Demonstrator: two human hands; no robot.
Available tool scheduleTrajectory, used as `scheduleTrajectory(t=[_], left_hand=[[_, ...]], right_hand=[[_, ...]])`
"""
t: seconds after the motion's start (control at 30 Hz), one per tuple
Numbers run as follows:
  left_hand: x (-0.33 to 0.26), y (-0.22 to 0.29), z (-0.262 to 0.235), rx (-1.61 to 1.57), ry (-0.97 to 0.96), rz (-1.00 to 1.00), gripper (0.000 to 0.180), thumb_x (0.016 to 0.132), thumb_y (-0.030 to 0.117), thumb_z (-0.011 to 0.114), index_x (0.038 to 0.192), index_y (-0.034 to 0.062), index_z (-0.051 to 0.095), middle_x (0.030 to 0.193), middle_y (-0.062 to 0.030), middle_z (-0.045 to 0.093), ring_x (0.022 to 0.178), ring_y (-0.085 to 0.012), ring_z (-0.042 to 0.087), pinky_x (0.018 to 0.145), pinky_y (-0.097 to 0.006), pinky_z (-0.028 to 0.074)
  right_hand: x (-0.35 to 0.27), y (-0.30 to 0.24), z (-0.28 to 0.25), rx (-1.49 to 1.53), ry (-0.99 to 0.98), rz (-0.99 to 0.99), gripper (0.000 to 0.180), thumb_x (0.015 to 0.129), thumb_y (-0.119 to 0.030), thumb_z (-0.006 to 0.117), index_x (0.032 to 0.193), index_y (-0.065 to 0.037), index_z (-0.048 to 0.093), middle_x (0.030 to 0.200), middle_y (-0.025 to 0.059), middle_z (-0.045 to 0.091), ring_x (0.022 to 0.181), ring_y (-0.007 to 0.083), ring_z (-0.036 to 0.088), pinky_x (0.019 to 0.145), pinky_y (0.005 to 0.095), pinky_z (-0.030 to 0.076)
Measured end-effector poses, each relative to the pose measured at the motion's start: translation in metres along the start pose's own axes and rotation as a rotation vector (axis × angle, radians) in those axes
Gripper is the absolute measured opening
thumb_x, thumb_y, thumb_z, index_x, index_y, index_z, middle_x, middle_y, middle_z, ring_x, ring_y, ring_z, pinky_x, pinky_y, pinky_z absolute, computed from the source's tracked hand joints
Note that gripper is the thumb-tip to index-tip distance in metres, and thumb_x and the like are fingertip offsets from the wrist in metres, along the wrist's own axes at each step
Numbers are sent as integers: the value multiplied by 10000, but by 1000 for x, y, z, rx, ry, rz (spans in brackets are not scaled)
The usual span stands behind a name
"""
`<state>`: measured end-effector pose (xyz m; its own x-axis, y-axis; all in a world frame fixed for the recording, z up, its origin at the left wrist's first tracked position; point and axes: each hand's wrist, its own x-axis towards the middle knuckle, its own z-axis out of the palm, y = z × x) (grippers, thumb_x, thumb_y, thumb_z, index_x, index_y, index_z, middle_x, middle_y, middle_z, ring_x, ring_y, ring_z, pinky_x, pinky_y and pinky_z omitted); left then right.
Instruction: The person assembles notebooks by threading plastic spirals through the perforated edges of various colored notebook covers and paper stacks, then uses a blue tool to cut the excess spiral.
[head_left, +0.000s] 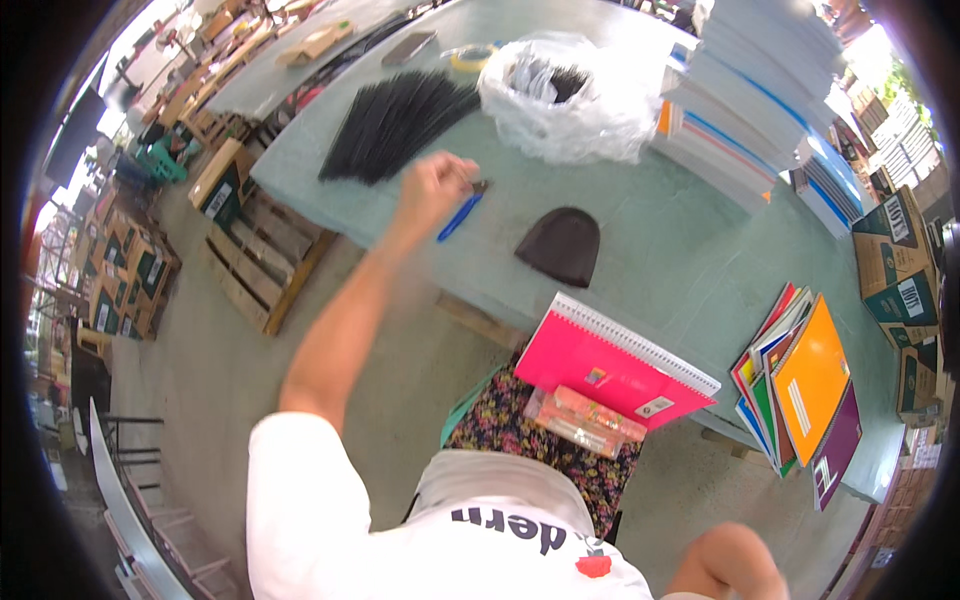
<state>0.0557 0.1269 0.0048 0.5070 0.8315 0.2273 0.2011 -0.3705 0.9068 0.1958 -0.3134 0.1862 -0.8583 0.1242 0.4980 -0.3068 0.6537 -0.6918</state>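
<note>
My left hand point(437, 182) is over the table point(400, 222), its fingers curled together; whatever they may hold is too small to see. Right beside it lies a blue-handled cutting tool point(461, 216), its dark tip close to my fingertips. Beyond the hand a fan of thin black ribbed strips point(395, 122) is spread out. A dark brown pad, rounded at one end point(563, 246), lies to the right. A pink spiral notebook point(610, 365) leans at the table's near edge over my lap. My right arm shows only as a bent part at the lower right; its hand is out of sight.
A white plastic bag point(570, 120) stands at the back, near a roll of yellow tape point(472, 58). Tall paper stacks point(760, 80) rise at the back right. Colourful notebooks point(812, 380) lie at the right edge. A clear-wrapped pack point(585, 422) rests on my lap. Left: a wooden pallet point(250, 265).
</note>
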Motion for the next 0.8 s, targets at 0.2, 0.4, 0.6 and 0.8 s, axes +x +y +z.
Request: scheduleTrajectory(t=[0.2,0.4,0.6,0.8], left_hand=[[39,-89,-67,1214,142,26,189,788,163,591,889,5,609,989,-165,582,931,-333,567,770,-426,506],[53,-62,-64,1263,32,69,235,842,240,556,862,23,642,980,-167,582,949,-345,580,749,-444,513],[48,-49,-82,525,444,154,225,879,251,563,949,46,505,657,-140,582,607,-262,607,602,-384,475],[-7,33,-88,-333,348,15,163,895,200,579,967,63,528,713,-18,563,535,-60,487,434,-189,350]], right_hand=[[18,35,-44,-348,-123,245,457,753,-115,311,1090,9,594,1047,139,624,896,343,598,759,415,482],[20,39,-46,-400,-127,305,421,782,-160,352,1075,11,601,1042,142,624,891,335,596,760,401,481],[16,42,-53,-418,-152,283,395,811,-205,393,1061,13,609,1037,146,625,887,327,593,762,387,480],[22,39,-54,-444,-172,353,382,839,-250,434,1046,14,616,1031,149,625,882,320,591,763,373,480]])
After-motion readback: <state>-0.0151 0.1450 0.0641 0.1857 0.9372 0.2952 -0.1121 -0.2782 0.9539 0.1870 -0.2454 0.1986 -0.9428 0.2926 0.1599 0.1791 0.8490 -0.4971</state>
